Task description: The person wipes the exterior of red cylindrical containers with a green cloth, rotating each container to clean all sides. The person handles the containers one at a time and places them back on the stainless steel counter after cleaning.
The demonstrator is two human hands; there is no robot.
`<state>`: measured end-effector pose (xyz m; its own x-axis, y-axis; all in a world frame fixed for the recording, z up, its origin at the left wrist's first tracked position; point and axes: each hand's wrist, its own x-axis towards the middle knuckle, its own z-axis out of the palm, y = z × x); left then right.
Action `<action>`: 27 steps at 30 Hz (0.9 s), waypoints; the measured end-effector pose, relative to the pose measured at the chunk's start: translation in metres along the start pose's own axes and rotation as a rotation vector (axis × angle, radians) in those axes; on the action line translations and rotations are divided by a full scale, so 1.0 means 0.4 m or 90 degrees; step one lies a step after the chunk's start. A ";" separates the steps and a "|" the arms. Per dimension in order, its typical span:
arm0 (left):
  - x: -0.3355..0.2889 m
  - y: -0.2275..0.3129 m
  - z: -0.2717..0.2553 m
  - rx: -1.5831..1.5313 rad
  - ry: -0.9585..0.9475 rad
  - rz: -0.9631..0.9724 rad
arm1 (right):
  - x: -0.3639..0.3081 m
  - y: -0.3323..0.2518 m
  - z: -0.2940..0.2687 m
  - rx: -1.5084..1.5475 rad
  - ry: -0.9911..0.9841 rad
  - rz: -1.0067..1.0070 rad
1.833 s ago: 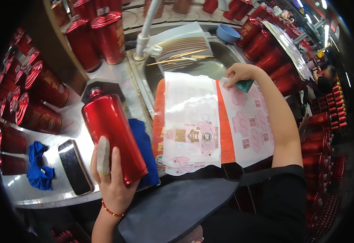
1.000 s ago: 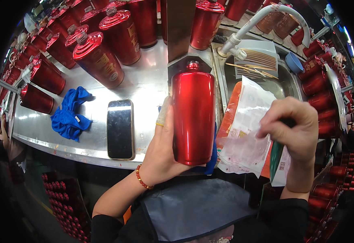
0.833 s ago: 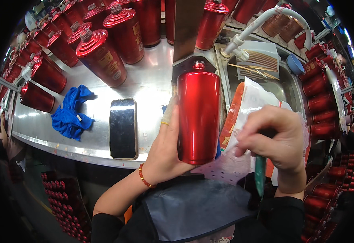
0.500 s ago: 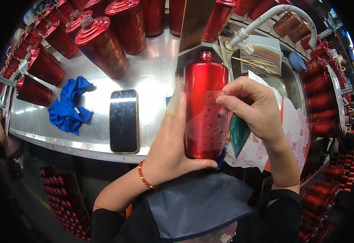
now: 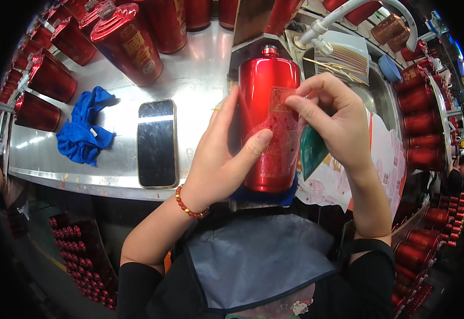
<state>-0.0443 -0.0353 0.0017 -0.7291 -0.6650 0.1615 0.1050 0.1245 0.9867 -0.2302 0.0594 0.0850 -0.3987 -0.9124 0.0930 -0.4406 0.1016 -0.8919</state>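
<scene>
A glossy red bottle [image 5: 256,85] leans back in front of me, its neck pointing away. My left hand [image 5: 213,159] wraps its left side, with the thumb pressed on the lower front. A thin clear film [image 5: 282,122] with a square mark and small dark spots lies over the right part of the bottle's front. Near the film's upper right edge, my right hand [image 5: 335,117] is closed, thumb and index finger pinched together at the square mark. A flat green scraper-like piece [image 5: 312,154] hangs from under its curled fingers; how it is held is hidden.
Left on the metal table are a phone [image 5: 157,143] and a blue cloth [image 5: 87,127]. Several red bottles [image 5: 128,45] stand behind. To the right are printed sheets [image 5: 327,183], a sink with a white tap [image 5: 317,34], thin sticks [image 5: 343,72] and a blue bowl [image 5: 389,67].
My left thumb has moved from the bottle's base up onto its lower front. The square mark sits slightly higher on the bottle. The right hand keeps its pinch; the whole view has shifted a little.
</scene>
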 end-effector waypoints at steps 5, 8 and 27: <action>-0.021 0.000 -0.011 0.128 -0.036 -0.034 | -0.044 0.081 -0.027 0.225 -0.003 0.118; -0.023 0.018 -0.013 0.165 -0.078 -0.039 | -0.128 0.096 0.009 0.358 -0.095 0.237; -0.029 -0.007 -0.020 -0.010 -0.108 -0.102 | -0.148 0.099 0.069 0.421 -0.067 0.201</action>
<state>-0.0305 -0.0338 -0.0026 -0.8405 -0.5419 -0.0016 -0.0116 0.0150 0.9998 -0.2016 0.1066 0.0319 -0.3319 -0.9161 -0.2250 0.2725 0.1352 -0.9526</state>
